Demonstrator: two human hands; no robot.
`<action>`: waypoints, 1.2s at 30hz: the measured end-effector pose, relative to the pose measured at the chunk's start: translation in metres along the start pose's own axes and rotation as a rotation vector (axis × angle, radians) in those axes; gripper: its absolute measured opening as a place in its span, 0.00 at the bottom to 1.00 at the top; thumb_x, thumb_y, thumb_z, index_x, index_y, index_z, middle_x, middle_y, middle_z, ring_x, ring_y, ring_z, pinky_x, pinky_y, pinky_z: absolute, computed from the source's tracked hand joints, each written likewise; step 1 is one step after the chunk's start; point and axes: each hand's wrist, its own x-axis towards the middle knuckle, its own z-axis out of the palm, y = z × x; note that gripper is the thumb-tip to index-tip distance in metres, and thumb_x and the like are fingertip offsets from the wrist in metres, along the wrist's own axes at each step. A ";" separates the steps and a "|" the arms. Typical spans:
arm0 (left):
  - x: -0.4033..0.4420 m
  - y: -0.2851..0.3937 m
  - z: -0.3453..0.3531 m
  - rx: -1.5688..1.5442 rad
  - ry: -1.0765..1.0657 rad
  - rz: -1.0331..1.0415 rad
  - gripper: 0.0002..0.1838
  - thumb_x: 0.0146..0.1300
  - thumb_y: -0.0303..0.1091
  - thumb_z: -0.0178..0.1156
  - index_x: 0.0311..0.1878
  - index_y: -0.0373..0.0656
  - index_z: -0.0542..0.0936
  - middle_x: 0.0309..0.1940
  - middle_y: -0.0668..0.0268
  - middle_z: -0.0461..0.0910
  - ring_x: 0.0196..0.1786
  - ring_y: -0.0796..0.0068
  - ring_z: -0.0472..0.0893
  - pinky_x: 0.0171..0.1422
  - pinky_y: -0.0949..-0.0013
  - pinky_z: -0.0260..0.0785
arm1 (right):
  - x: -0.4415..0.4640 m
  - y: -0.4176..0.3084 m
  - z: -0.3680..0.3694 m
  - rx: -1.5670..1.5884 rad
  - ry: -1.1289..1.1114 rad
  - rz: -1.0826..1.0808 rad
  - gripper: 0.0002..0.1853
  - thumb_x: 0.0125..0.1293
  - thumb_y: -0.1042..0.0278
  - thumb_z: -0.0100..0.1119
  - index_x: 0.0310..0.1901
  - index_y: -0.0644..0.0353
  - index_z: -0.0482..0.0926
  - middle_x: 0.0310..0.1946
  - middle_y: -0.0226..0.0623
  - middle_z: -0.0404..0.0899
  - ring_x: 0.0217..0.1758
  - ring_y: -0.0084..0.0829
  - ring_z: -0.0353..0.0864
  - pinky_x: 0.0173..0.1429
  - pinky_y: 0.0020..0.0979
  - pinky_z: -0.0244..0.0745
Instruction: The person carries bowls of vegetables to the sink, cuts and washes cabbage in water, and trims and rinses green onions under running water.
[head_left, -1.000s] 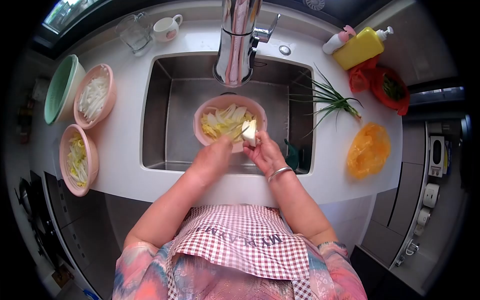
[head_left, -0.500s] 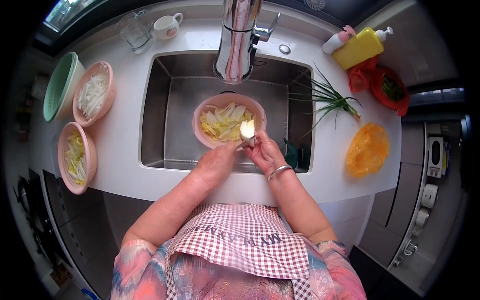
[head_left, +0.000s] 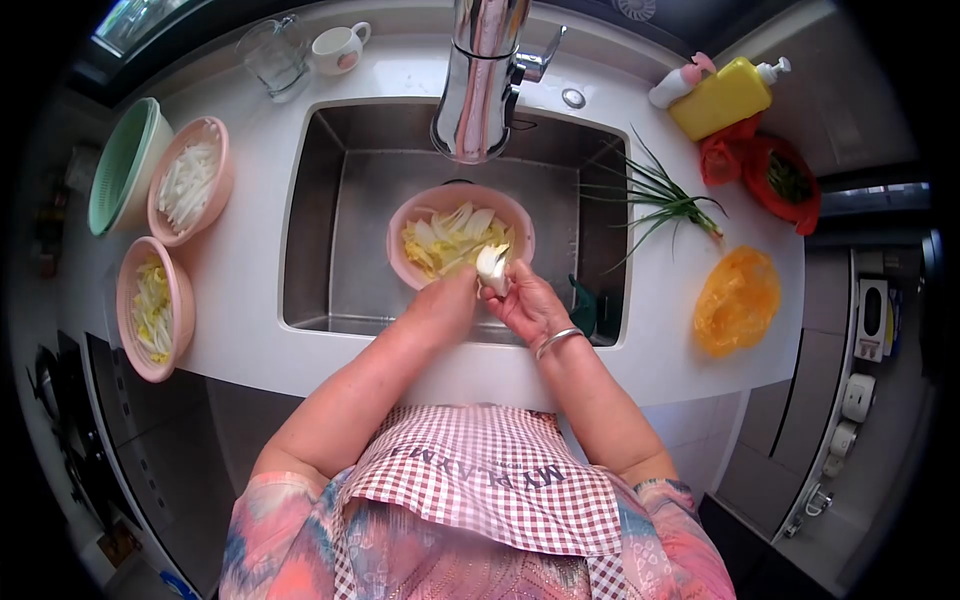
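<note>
Over the near side of a pink basin (head_left: 396, 225) in the sink, my right hand (head_left: 528, 303) grips a pale white and yellow piece of Chinese cabbage (head_left: 491, 267). A silver bangle circles that wrist. Close against the piece is my left hand (head_left: 444, 303), its fingers curled and closed. Whatever those fingers hold is hidden behind the hand. Cut Chinese cabbage leaves (head_left: 452, 238), white and yellow, lie in the basin below both hands.
The steel sink (head_left: 365, 180) has a tall faucet (head_left: 478, 100) at its back. Pink baskets of shredded vegetables (head_left: 187, 185) stand left. Green onions (head_left: 665, 202), an orange plastic bag (head_left: 737, 302) and a yellow bottle (head_left: 722, 98) are on the right. A glass pitcher (head_left: 274, 60) stands back left.
The cabbage piece has tilted and turned in my right hand. My left hand has shifted slightly right and up, closer to it. The thin blade-like edge seen between the hands earlier is now hidden.
</note>
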 end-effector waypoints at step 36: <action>-0.040 0.020 -0.018 0.058 0.101 0.066 0.07 0.69 0.26 0.52 0.48 0.39 0.68 0.39 0.46 0.81 0.44 0.37 0.80 0.47 0.43 0.72 | 0.001 0.002 0.002 0.055 -0.071 -0.057 0.15 0.68 0.70 0.44 0.53 0.64 0.72 0.42 0.43 0.82 0.32 0.28 0.76 0.35 0.31 0.77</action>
